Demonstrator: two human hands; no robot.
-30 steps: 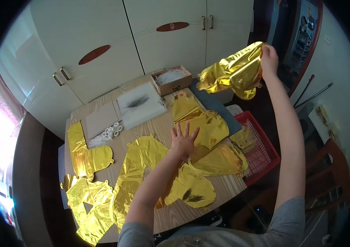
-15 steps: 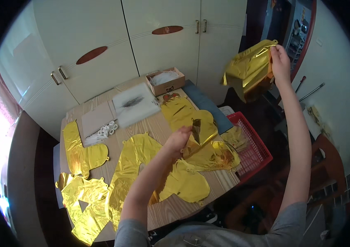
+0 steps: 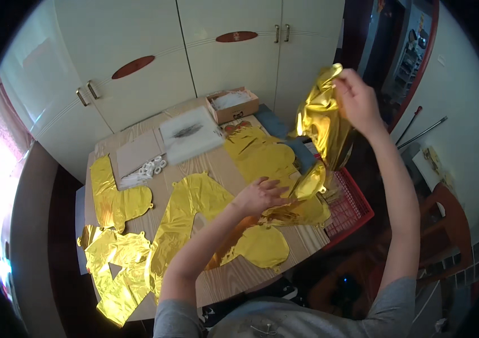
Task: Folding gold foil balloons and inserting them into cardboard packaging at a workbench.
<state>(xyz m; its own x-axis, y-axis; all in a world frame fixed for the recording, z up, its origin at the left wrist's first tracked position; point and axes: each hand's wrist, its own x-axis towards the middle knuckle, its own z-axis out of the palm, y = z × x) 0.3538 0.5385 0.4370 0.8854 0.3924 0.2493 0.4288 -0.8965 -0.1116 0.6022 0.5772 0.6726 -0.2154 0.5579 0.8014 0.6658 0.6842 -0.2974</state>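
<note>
Right hand [image 3: 359,101] up high at far right, above the desk edge, fingers closed in a pinch on the top of a crumpled gold foil balloon [image 3: 322,121]. A second ago that same piece was held out further right, bunched and spread more sideways; now it has been drawn in toward the desk and hangs down in a long fold. Left hand [image 3: 259,196] has also shifted: earlier it lay flat and spread on the foil sheets, now its fingers are curled, and they appear to grip the lower tail of the foil [image 3: 311,183] just above the flat pile. Judged from that, the piece is being stretched between the two hands, top and bottom both secured. Long axis runs near vertical in the view, upper end at the right hand, lower end pointing down and slightly left toward the near right part of the desk [image 3: 234,276]. Other gold foil shapes [image 3: 191,205] lie flat across the desk. Red basket [image 3: 352,208] sits at the right edge, just beside the hanging tail. Small cardboard box [image 3: 232,105] at the far side.
</note>
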